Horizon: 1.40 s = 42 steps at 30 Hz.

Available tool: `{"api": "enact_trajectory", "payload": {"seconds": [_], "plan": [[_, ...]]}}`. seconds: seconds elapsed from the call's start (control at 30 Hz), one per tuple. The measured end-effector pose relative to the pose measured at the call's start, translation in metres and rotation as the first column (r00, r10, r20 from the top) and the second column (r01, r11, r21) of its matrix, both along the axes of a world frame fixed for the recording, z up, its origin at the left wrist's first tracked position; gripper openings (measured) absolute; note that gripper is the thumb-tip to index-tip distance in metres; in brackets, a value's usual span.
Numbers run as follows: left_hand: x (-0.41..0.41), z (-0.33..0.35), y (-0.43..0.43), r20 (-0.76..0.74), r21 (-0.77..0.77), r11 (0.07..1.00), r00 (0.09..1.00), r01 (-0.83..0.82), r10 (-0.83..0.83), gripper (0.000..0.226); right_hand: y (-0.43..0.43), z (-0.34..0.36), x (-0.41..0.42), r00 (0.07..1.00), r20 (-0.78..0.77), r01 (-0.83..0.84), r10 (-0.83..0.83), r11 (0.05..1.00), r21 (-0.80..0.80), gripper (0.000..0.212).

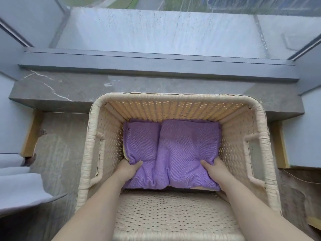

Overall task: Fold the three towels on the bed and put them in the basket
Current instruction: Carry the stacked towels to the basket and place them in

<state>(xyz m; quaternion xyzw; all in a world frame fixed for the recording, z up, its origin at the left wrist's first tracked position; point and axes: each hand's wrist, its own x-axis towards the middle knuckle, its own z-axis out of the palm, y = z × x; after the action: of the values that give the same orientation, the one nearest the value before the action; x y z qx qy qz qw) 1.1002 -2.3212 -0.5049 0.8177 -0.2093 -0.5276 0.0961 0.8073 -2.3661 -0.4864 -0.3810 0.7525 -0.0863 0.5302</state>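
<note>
A folded purple towel [172, 150] lies inside the pale wicker basket [258, 119], low against its far wall. My left hand [129, 168] grips the towel's near left corner, thumb on top. My right hand [214, 168] grips the near right corner in the same way. Both forearms reach down over the basket's near rim. A crease runs down the towel's middle. Whether other towels lie beneath it is hidden.
The basket stands on a grey stone floor against a dark marble sill [52, 89] below a large window [156, 32]. The edge of a white bed [19, 185] shows at the left. Wooden skirting strips [31, 133] flank the sill.
</note>
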Motion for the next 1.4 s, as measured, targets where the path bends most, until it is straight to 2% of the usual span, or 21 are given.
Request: {"api": "enact_trajectory", "payload": {"seconds": [0.1,0.17,0.23,0.3,0.33,0.37,0.43,0.47,0.53,0.6,0.67,0.73,0.8,0.9,1.03,1.17,1.27,1.4], "plan": [[0.003,-0.002,-0.001,-0.017,0.035,0.999,1.0,0.0,0.001,0.062,0.001,-0.006,-0.004,0.998,0.05,0.043,-0.044,0.999,0.019,0.041],[0.003,0.0,-0.003,0.026,0.023,0.999,0.999,0.028,-0.029,0.063,0.0,-0.006,-0.006,0.999,0.027,0.022,-0.023,1.0,0.012,0.042],[0.002,0.007,-0.007,0.135,0.013,0.993,0.984,0.115,-0.116,0.06,-0.002,-0.006,-0.006,0.992,-0.102,-0.078,0.077,0.997,-0.005,0.044],[0.001,0.019,-0.013,0.238,0.079,0.965,0.935,0.251,-0.263,0.056,-0.006,-0.001,-0.006,0.93,-0.3,-0.22,0.211,0.975,0.004,0.047],[0.0,0.028,-0.017,0.292,0.16,0.922,0.875,0.353,-0.386,0.054,-0.008,0.004,-0.005,0.883,-0.385,-0.285,0.269,0.958,0.016,0.048],[-0.001,0.038,-0.022,0.351,0.249,0.852,0.778,0.459,-0.522,0.051,-0.009,0.011,-0.004,0.832,-0.453,-0.345,0.321,0.938,0.033,0.048],[-0.005,0.06,-0.033,0.488,0.345,0.719,0.539,0.603,-0.686,0.035,-0.01,0.025,-0.003,0.717,-0.565,-0.462,0.407,0.885,0.051,0.05],[-0.006,0.069,-0.039,0.565,0.335,0.686,0.445,0.646,-0.695,0.028,-0.01,0.031,-0.003,0.659,-0.62,-0.522,0.425,0.852,0.03,0.05],[-0.006,0.08,-0.051,0.697,0.222,0.615,0.318,0.756,-0.643,0.024,-0.012,0.039,-0.004,0.549,-0.712,-0.662,0.438,0.748,-0.051,0.055],[-0.004,0.08,-0.056,0.733,0.092,0.431,0.231,0.898,-0.639,0.036,-0.015,0.042,-0.003,0.492,-0.731,-0.78,0.472,0.612,-0.13,0.059],[0.0,0.072,-0.057,0.669,0.072,0.224,0.12,0.972,-0.734,0.063,-0.02,0.041,-0.001,0.438,-0.708,-0.851,0.554,0.508,-0.129,0.066],[0.003,0.062,-0.058,0.568,0.128,0.148,0.05,0.981,-0.822,0.098,-0.031,0.033,0.001,0.375,-0.696,-0.884,0.612,0.462,-0.07,0.075],[0.005,0.051,-0.058,0.514,0.223,0.173,0.035,0.959,-0.857,0.129,-0.043,0.022,0.006,0.382,-0.683,-0.873,0.623,0.486,-0.045,0.077],[0.007,0.035,-0.057,0.511,0.375,0.247,0.023,0.894,-0.859,0.15,-0.055,0.004,0.01,0.423,-0.657,-0.842,0.623,0.539,-0.03,0.078],[0.009,0.017,-0.055,0.472,0.534,0.213,-0.079,0.818,-0.878,0.152,-0.05,-0.018,0.001,0.417,-0.653,-0.837,0.632,0.547,-0.005,0.08],[0.01,0.006,-0.054,0.405,0.621,0.129,-0.176,0.773,-0.897,0.148,-0.05,-0.034,-0.005,0.472,-0.565,-0.814,0.677,0.581,0.017,0.083],[0.012,0.0,-0.053,0.398,0.629,0.108,-0.2,0.77,-0.896,0.146,-0.053,-0.042,-0.005,0.491,-0.502,-0.806,0.712,0.59,0.048,0.085],[0.014,-0.003,-0.055,0.431,0.594,0.136,-0.171,0.793,-0.886,0.146,-0.056,-0.047,-0.002,0.483,-0.495,-0.81,0.723,0.584,0.063,0.082]]}}
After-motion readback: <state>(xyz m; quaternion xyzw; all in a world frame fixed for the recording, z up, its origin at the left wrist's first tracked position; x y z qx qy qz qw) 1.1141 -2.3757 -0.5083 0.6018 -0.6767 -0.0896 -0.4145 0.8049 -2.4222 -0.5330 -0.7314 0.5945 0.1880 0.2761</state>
